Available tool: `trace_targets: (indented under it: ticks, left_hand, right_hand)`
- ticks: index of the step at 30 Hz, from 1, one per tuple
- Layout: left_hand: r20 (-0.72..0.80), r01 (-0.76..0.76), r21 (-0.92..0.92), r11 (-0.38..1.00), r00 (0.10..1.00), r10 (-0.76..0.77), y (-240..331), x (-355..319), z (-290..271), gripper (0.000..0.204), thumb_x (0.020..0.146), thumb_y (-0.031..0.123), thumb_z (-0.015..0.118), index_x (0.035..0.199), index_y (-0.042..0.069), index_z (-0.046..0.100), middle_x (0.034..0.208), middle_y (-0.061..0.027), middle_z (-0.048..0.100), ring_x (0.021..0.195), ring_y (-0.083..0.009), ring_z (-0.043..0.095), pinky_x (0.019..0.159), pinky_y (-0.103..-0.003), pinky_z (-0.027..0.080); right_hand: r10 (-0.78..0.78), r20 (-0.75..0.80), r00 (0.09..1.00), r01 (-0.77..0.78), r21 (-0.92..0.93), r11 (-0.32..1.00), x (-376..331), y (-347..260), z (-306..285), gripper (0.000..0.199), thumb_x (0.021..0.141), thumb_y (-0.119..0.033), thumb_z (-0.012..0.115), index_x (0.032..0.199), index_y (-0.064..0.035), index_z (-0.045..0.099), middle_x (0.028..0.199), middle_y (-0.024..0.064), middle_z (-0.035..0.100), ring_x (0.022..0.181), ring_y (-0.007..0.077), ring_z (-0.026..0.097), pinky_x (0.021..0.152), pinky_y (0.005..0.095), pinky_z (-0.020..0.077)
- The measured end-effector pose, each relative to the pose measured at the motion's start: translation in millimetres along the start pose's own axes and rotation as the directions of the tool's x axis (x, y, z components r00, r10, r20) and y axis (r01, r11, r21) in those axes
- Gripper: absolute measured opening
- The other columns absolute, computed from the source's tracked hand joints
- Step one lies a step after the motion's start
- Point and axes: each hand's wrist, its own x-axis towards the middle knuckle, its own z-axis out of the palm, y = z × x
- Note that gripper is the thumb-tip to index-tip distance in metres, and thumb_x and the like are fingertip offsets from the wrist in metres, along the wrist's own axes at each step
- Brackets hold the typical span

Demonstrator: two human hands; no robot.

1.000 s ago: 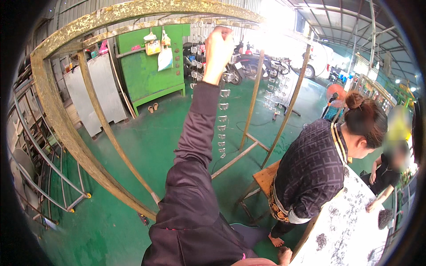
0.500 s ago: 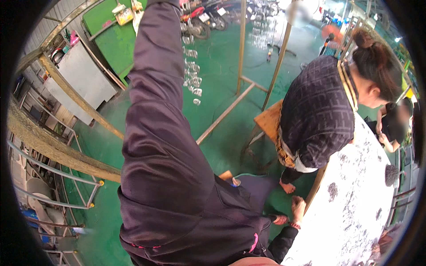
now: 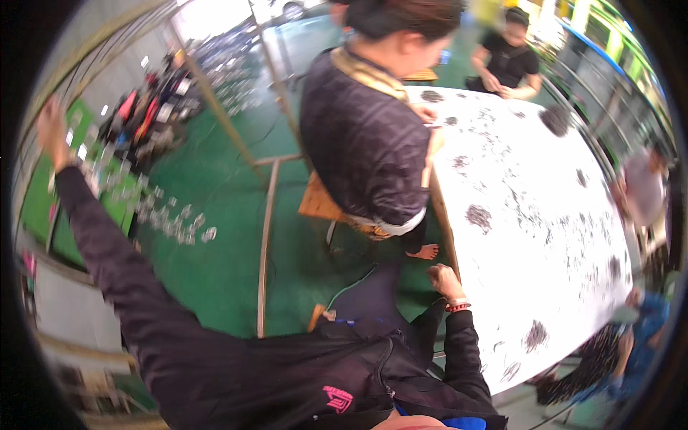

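Note:
My left arm stretches far out to the left, and my left hand (image 3: 53, 135) is raised near the rim of the view. Motion smears its fingers, so I cannot make out whether it holds anything. Close beside it, a trail of small pale glinting shapes (image 3: 170, 216) runs down to the right. My right hand (image 3: 446, 282), with a red bead bracelet (image 3: 457, 307) at the wrist, is by the near left edge of a white-topped table (image 3: 459, 247). Its fingers are curled in, and what they hold, if anything, is hidden. Dark fibre-like clumps (image 3: 478, 218) and loose black bits lie across the table.
A person in a dark patterned top (image 3: 365, 136) sits on a wooden stool (image 3: 319, 199) at the table's left side. Another in black (image 3: 507, 61) sits at the far end, and others are along the right. A metal frame (image 3: 266, 244) stands on the green floor.
My view has turned to the right, bringing more of the table into sight. My left arm, which ran up out of the picture, now reaches out left with its hand showing. My right hand stays curled by the table edge.

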Motion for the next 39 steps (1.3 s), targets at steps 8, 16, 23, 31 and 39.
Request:
trace_targets:
  ticks: [8,16,23,31,39]
  left_hand:
    - [-0.572,-0.152,-0.582,0.799,0.775,-0.269,187.3,-191.4,-90.0,0.029,0.094,0.014,0.062,0.115,-0.006,0.062,0.108,-0.0191,0.067,0.094,-0.0261,0.067,0.084,-0.036,0.055]
    - [0.149,0.075,-0.988,0.131,0.624,0.767,490.3,-478.7,-75.8,0.02,0.089,0.006,0.063,0.109,0.003,0.065,0.106,-0.0123,0.067,0.093,-0.0252,0.064,0.079,-0.036,0.05]
    - [0.319,0.327,-0.922,0.206,0.344,0.883,662.4,-675.8,24.8,0.026,0.082,0.013,0.07,0.106,0.003,0.068,0.096,-0.0183,0.069,0.089,-0.0334,0.066,0.082,-0.043,0.051]
    - [0.271,0.39,-0.883,0.262,-0.032,0.962,721.5,-698.0,53.1,0.015,0.079,0.003,0.062,0.094,0.003,0.063,0.089,-0.0211,0.068,0.09,-0.0408,0.064,0.08,-0.046,0.05]
    - [0.375,0.819,-0.452,0.354,-0.185,0.908,733.1,-672.4,45.1,0.034,0.081,-0.005,0.06,0.115,-0.004,0.06,0.11,-0.0242,0.063,0.086,-0.037,0.067,0.074,-0.041,0.056]
  right_hand:
    - [0.161,0.104,0.981,-0.161,-0.008,0.987,9.0,-21.3,-10.3,0.028,0.072,0.001,0.059,0.095,-0.0078,0.072,0.096,0.0175,0.07,0.093,0.0363,0.065,0.086,0.0441,0.0519]
    - [0.084,-0.345,0.935,-0.052,0.101,0.994,-23.4,-115.4,-85.6,0.032,0.08,0.001,0.059,0.111,-0.0053,0.064,0.099,0.0137,0.063,0.098,0.0346,0.06,0.083,0.0411,0.0509]
    - [0.38,-0.374,0.846,-0.25,0.352,0.902,-126.7,-181.3,-87.7,0.041,0.072,0.009,0.06,0.108,-0.0068,0.066,0.089,0.0129,0.061,0.084,0.0326,0.06,0.074,0.0396,0.0508]
    - [0.659,-0.377,0.651,-0.455,0.501,0.736,-187.2,-190.1,-76.0,0.027,0.079,0.007,0.061,0.101,-0.006,0.07,0.084,0.0115,0.063,0.078,0.0285,0.061,0.069,0.0353,0.0495]
    - [0.526,-0.49,0.695,-0.344,0.416,0.842,-161.7,-161.2,-99.6,0.029,0.077,0.009,0.062,0.102,-0.0048,0.07,0.086,0.0122,0.066,0.078,0.0293,0.063,0.068,0.0348,0.0496]
